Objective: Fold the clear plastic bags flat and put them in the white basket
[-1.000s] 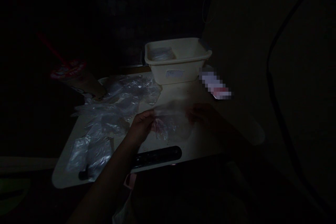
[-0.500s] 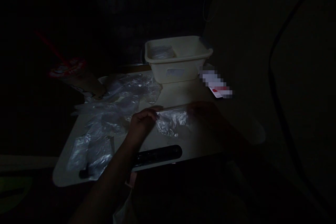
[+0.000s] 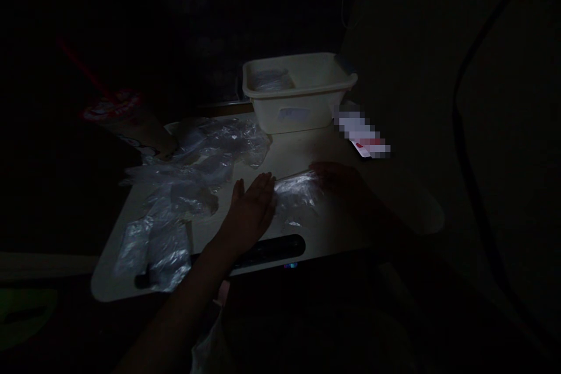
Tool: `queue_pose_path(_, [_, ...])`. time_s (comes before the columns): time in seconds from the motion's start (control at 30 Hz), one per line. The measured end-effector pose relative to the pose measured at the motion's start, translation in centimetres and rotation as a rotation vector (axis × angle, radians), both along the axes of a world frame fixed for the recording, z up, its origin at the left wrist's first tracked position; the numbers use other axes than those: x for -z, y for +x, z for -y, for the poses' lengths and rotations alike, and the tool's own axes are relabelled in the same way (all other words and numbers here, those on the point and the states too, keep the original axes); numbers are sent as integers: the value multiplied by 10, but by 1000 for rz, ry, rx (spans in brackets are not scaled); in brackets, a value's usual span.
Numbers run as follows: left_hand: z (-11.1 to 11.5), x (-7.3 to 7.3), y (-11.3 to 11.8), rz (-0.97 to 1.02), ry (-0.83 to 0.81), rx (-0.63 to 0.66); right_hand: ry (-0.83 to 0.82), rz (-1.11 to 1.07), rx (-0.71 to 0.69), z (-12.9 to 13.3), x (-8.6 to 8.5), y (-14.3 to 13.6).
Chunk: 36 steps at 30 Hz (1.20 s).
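Observation:
A small clear plastic bag (image 3: 298,193) lies on the white table (image 3: 284,155), shiny and crinkled. My left hand (image 3: 254,204) rests flat at the bag's left edge, palm down, its fingers stretched out and the thumb apart. At the bag's upper right corner is my right hand (image 3: 335,175), very dark, with its fingertips pinched on the plastic. More clear plastic bags (image 3: 201,169) are spread in a loose pile to the left of my left hand, and flatter ones (image 3: 169,251) lie near the table's front left corner.
A cream plastic bin (image 3: 298,111) stands at the back, with a stack of clear bags (image 3: 270,79) inside. Right of it lies a blurred lit phone-like object (image 3: 362,134). A cup with a red straw (image 3: 140,128) is at the left. A dark slot (image 3: 278,249) runs near the front edge.
My left hand has let go of the bag's left corner and opened flat beside it, slightly to the right. The right hand stays at its corner. The view has shifted slightly.

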State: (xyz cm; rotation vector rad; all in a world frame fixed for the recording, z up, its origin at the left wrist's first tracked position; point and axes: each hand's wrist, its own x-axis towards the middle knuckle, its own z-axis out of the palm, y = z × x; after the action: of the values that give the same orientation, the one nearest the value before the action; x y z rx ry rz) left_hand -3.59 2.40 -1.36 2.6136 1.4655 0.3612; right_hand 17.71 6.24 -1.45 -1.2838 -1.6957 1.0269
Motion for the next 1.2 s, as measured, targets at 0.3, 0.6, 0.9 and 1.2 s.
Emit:
queue_pose_path(0.3, [6,0,-3,-181,25,0,70,30,104,-4,9,5])
queue_pose_path(0.6, [7,-1,-1,-263,48,-7,490,479,-48,20,-14,-51])
queue_pose_path(0.9, [6,0,-3,-263,41,10,408,786,-236,32,4,-80])
queue_pose_path(1.2, [6,2,-3,-279,51,-1,405,902,-178,33,8,-66])
